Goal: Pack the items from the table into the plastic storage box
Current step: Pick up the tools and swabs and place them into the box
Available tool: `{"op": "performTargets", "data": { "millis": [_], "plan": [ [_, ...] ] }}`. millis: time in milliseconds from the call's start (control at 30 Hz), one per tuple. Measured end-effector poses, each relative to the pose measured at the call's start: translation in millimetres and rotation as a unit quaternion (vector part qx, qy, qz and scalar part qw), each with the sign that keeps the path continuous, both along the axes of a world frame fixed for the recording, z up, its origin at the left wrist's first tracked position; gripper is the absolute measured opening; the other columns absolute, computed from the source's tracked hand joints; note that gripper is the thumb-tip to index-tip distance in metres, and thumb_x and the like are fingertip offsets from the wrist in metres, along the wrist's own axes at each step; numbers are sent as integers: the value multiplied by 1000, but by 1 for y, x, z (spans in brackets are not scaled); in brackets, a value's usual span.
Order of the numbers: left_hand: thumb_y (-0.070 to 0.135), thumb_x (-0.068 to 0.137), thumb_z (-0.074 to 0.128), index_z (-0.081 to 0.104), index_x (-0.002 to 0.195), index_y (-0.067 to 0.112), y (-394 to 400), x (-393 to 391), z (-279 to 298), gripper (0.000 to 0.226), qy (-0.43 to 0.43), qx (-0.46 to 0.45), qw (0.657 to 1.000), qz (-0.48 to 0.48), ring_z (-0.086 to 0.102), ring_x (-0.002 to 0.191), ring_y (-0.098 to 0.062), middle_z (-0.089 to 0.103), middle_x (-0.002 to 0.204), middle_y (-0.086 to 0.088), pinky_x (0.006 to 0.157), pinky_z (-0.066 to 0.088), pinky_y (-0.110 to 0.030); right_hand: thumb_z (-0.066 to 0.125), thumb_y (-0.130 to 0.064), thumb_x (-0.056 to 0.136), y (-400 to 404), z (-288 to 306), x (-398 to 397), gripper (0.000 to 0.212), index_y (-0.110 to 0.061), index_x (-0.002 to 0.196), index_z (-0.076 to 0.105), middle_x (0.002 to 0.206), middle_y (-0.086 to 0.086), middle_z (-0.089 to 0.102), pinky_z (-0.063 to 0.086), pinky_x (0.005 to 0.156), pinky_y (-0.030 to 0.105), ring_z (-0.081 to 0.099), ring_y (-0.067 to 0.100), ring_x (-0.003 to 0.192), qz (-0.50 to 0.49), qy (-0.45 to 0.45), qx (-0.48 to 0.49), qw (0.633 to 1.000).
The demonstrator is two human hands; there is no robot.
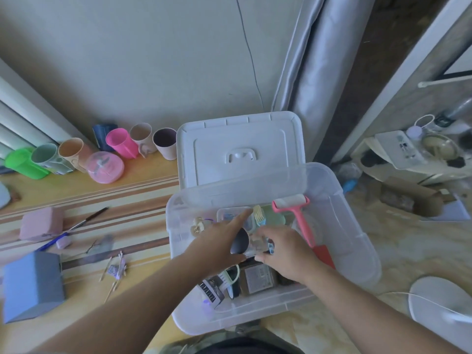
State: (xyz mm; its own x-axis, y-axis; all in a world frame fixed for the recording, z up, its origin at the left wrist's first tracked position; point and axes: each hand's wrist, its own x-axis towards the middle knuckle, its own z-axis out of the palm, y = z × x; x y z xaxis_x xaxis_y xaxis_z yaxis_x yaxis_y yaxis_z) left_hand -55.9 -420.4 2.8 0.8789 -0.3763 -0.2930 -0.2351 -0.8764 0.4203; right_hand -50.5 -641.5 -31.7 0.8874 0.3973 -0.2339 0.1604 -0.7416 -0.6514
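Under both hands: storage box (357, 241), clear plastic, open, its white lid (240, 149) propped upright beyond the fingertips. Long axis runs left to right across the person.

Left of the left hand: table (84, 192) with goods unpacked, namely blue box (33, 284), pink block (40, 223), row of cups (120, 143), pens, small sticks.

Right of the right hand: lint roller (301, 221), pink, inside the box; long axis runs away from the person, roller head at the far end, handle toward the near right corner.

Left hand (219, 241): fingers straight, reaching in; a dark round item (240, 242) sits against the palm, hold unclear.

Right hand (283, 251): fingers curled on a small clear item (258, 242).

Risk, as judged: hands crowd together; a knock may dislodge the roller or topple the lid.
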Motion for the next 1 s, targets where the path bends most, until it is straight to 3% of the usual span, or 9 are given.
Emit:
{"op": "performTargets", "data": {
  "millis": [133,267,400,633,733,800,867,1000],
  "plan": [
    [39,80,80,33,127,32,26,-2,-11,66,-13,16,993,117,59,96,-25,63,115,-4,74,48,-33,90,-29,80,-12,-21,29,52,-40,125,67,106,-31,52,50,94,34,56,15,111,-131,8,-30,991],
    [32,80,80,44,123,24,38,-20,-17,56,20,34,991,128,59,101,-26,47,128,1,75,48,-30,85,-23,87,7,-33,54,45,-34,126,64,91,-15,60,39,58,14,55,2,73,-121,23,-42,991],
    [31,79,81,46,128,29,35,-26,-20,61,33,41,989,138,61,103,-26,41,129,1,75,51,-27,85,-32,86,33,-44,66,44,-31,123,62,85,-15,54,46,68,34,60,16,84,-79,-23,-104,991],
    [44,83,77,45,141,28,29,-21,-16,68,56,46,992,104,56,113,-25,46,134,-1,91,54,-35,81,-30,90,34,-41,65,41,-27,127,65,120,-9,66,45,88,34,59,18,110,-34,-39,-78,996],
    [53,85,73,43,145,30,25,-21,-18,72,70,31,992,102,55,117,-23,46,138,1,94,52,-33,79,-21,91,27,-28,47,36,-39,118,65,110,-17,65,45,79,25,59,-2,92,19,9,0,1000],
    [59,88,68,39,149,31,19,-22,-18,73,87,9,991,104,54,117,-21,48,137,2,95,49,-32,78,-26,90,24,-17,31,45,-46,126,61,114,-26,59,43,77,18,54,-12,91,86,60,6,994],
    [62,91,62,36,150,32,11,-24,-16,71,118,-33,986,116,55,113,-18,52,132,2,96,48,-33,76,-32,89,24,-11,17,64,-47,145,49,126,-30,50,42,86,12,50,-15,99,140,86,0,986],
    [63,95,57,24,151,41,0,-28,-22,69,203,-129,958,155,64,106,-14,61,134,3,97,52,-38,77,-41,84,25,-11,0,74,-44,151,46,142,-26,47,48,103,24,53,-2,123,129,61,25,989]
  ]
}}
